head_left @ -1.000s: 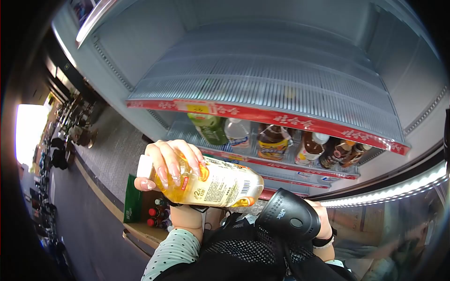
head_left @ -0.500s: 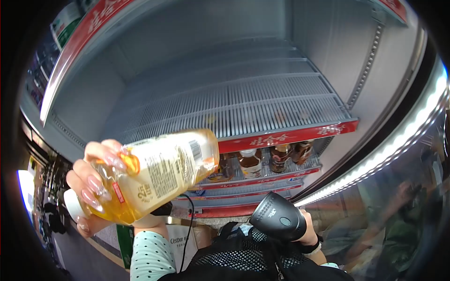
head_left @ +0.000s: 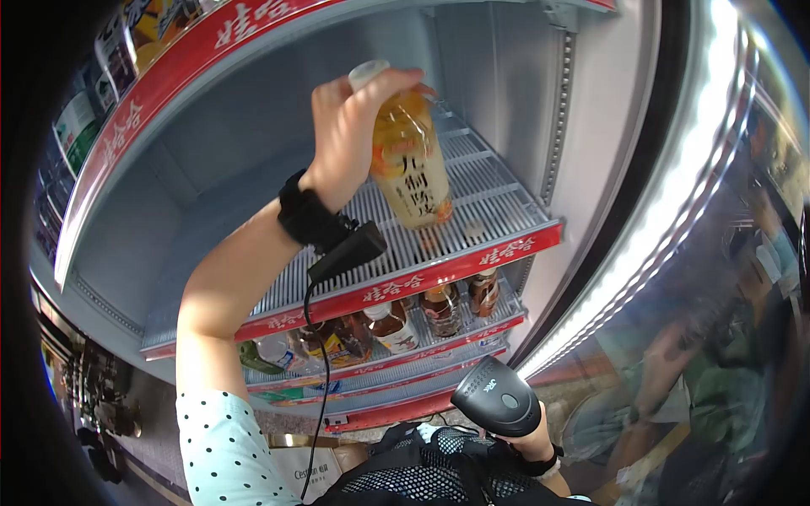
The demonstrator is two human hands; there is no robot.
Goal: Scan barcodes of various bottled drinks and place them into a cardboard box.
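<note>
My left hand [head_left: 350, 139] wraps round the neck of a drink bottle [head_left: 413, 181] with a white cap, amber liquid and a pale label with dark characters. The bottle leans slightly, its base close over the wire shelf [head_left: 489, 181] of a display fridge, toward the right side. On my left wrist sits a black strap with a dark box [head_left: 350, 251] and a cable. Low in front of my body, my right hand [head_left: 533, 438] grips a black handheld barcode scanner [head_left: 498, 401], its head tilted up; most of those fingers are hidden behind it.
A red label strip [head_left: 451, 268] runs along the shelf's front edge. Several bottles [head_left: 392, 327] stand on the shelf below. Another red strip [head_left: 181, 84] crosses above, with packaged drinks at upper left. The glass door [head_left: 675, 337] with a bright light strip [head_left: 666, 211] borders the right.
My left hand has carried the bottle from the lower left, where it lay tilted, up and right into the fridge, turning it more upright. The scanner stays nearly in place.
</note>
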